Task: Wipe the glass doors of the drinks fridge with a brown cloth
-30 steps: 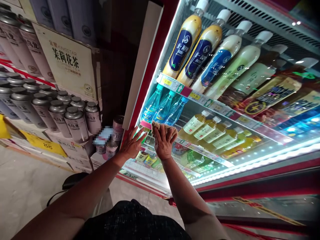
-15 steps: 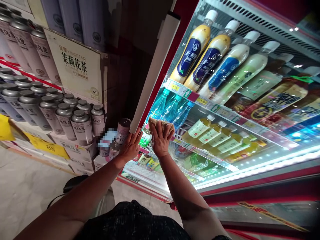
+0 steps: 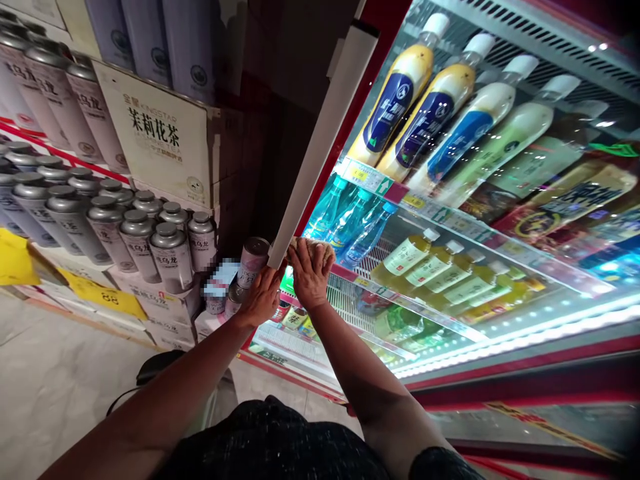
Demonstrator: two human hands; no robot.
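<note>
My right hand presses a brown cloth against the glass door of a lit drinks cooler. Its fingers lie over the cloth, close to the door's red edge. Beside it, my left hand rests at the lower end of the long pale door handle, fingers stretched out and holding nothing I can see. Behind the glass, blue bottles stand just above the cloth. The palm sides of both hands are hidden.
Silver-topped cans stand in rows on boxes at the left. A small pink can sits close to my left hand. Shelves inside the cooler hold upright bottles. Another red-framed unit is at lower right.
My right hand has slid the cloth left across the glass toward the door's edge and handle. My left hand stays by the handle's lower end. The view has shifted slightly.
</note>
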